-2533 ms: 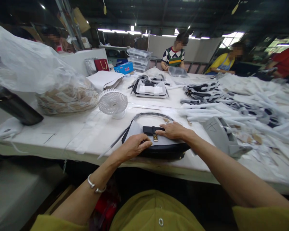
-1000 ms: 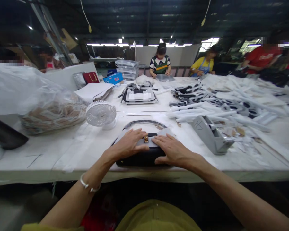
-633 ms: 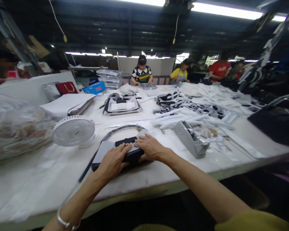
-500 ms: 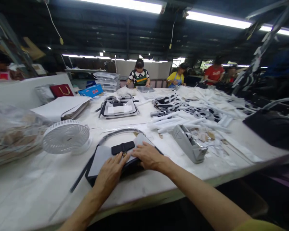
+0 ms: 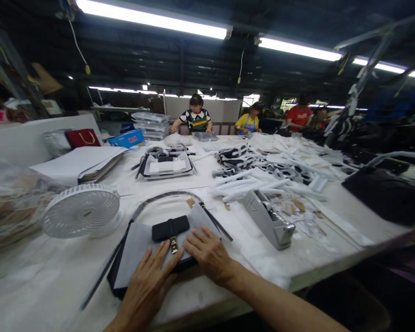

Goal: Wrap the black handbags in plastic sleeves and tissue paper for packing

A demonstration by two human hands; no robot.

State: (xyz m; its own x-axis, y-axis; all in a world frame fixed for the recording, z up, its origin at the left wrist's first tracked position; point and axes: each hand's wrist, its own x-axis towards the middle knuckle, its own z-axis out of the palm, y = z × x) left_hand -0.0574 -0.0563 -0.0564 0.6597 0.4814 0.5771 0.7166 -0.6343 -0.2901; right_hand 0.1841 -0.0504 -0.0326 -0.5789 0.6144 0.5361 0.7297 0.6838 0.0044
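A black handbag (image 5: pixel 115 275) lies on the white table in front of me, its wrapped handle (image 5: pixel 166 195) arching toward the far side. A pale sheet of tissue paper (image 5: pixel 133 244) covers its front, with a black flap strap (image 5: pixel 171 228) and a gold clasp (image 5: pixel 174 245) on top. My left hand (image 5: pixel 150 276) rests flat on the paper left of the clasp, fingers stretched out. Just right of the clasp, my right hand (image 5: pixel 207 253) presses on the sheet, also with extended fingers. The bag's near edge is partly hidden under both hands.
A white fan (image 5: pixel 81 211) stands to the left, a grey tape dispenser (image 5: pixel 268 219) to the right. Beyond are another papered bag (image 5: pixel 166 167), wrapped strips (image 5: pixel 252 182) and a blue box (image 5: pixel 126 138). A dark bag (image 5: pixel 383 193) sits far right. Several people work behind the table.
The view has shifted, so the bag appears lower and nearer. My hands have flattened and drawn toward the near edge, leaving the gold clasp and more of the strap uncovered.
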